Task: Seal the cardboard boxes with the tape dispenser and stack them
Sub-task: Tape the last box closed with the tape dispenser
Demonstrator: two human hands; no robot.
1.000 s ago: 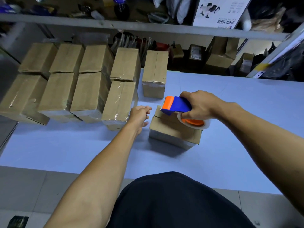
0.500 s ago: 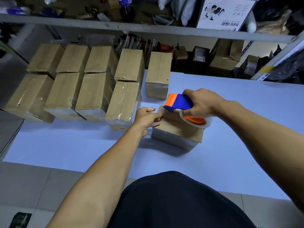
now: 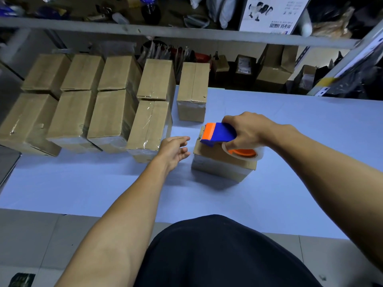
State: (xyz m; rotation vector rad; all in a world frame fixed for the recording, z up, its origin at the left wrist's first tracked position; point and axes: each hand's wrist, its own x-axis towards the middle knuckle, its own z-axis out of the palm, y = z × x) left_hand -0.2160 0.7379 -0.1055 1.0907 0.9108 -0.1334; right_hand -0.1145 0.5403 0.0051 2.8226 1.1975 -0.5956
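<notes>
A small cardboard box (image 3: 219,162) lies on the pale blue table (image 3: 269,193) in front of me. My right hand (image 3: 246,131) grips the blue and orange tape dispenser (image 3: 219,134), which rests on the box's top at its far left end. The clear tape roll (image 3: 243,152) with an orange core sits under that hand. Just left of the box my left hand (image 3: 174,151) hovers with relaxed fingers, holding nothing and apart from the box.
Several sealed cardboard boxes (image 3: 112,114) stand in rows at the table's left, with one lone box (image 3: 192,92) behind the dispenser. A metal shelf rail (image 3: 186,35) crosses above, cluttered storage behind it. A dark panel (image 3: 8,162) sits at the left edge.
My left hand touched the box's left end half a second ago and has now drawn back to the left, fingers loosened. The dispenser has stayed at the box's far left end.
</notes>
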